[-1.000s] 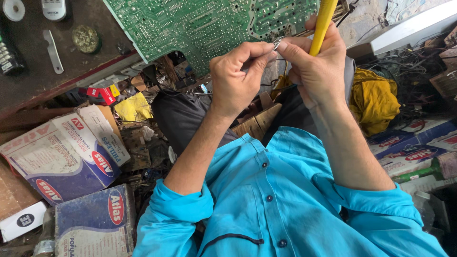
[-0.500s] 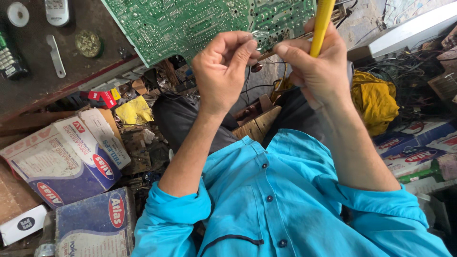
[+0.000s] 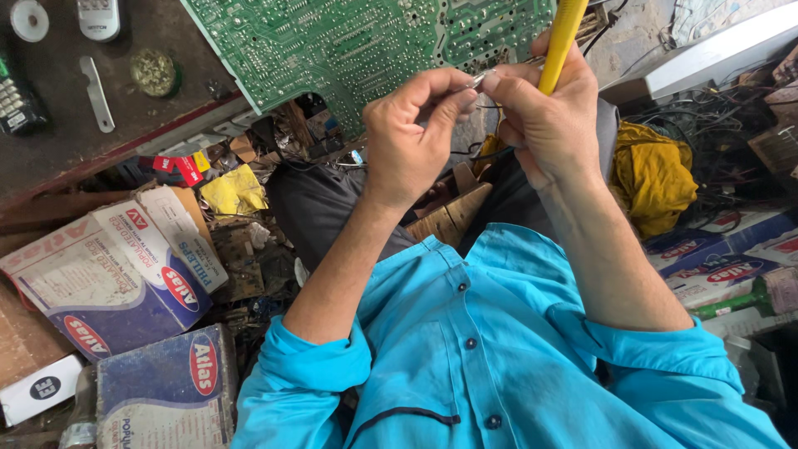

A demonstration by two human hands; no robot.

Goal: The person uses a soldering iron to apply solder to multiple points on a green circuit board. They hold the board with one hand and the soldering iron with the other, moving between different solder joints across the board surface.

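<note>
My left hand (image 3: 409,143) and my right hand (image 3: 544,116) meet fingertip to fingertip in front of a large green circuit board (image 3: 349,37). My right hand wraps around a yellow-handled tool (image 3: 562,37) that points up out of view. Between the thumbs and forefingers of both hands sits a small silvery metal piece (image 3: 480,79), pinched by my left fingers. A thin dark wire runs just under it. My turquoise shirt sleeves fill the lower part of the view.
A dark workbench (image 3: 75,125) at the top left carries a metal strip (image 3: 96,91), a round tin and a remote. Cardboard boxes (image 3: 116,274) lie at the left, more boxes (image 3: 715,258) at the right. A yellow cloth (image 3: 657,175) and tangled cables lie at the right.
Half a second ago my hands were slightly apart with a thin wire stretched between them. Now the fingertips are back together and my left hand sits a little lower and to the right.
</note>
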